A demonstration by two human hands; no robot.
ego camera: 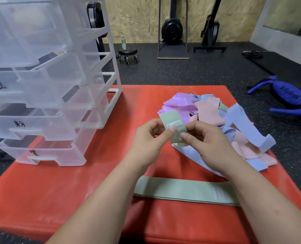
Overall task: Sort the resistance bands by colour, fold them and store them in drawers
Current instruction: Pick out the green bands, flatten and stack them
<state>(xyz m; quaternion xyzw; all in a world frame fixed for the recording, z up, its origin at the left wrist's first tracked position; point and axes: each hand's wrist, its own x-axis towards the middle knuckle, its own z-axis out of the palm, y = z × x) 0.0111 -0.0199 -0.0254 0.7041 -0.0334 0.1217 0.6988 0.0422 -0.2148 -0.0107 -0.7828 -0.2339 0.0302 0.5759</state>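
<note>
Both hands hold a folded green resistance band point(172, 124) above the red mat point(75, 187). My left hand point(149, 138) pinches its lower left side with thumb and fingers. My right hand point(206, 141) pinches its lower right edge. Behind it lies a mixed pile of bands point(214, 118) in purple, pink, blue and green. A second green band point(181, 191) lies flat on the mat under my forearms. A clear plastic drawer unit point(45, 95) stands at the left, its labelled drawers partly pulled out.
The mat sits on a dark rubber gym floor point(207, 71). A blue training bag point(290, 99) lies at the right. A small wheeled stool point(128, 54) with a bottle and exercise machines point(172, 30) stand by the far wall.
</note>
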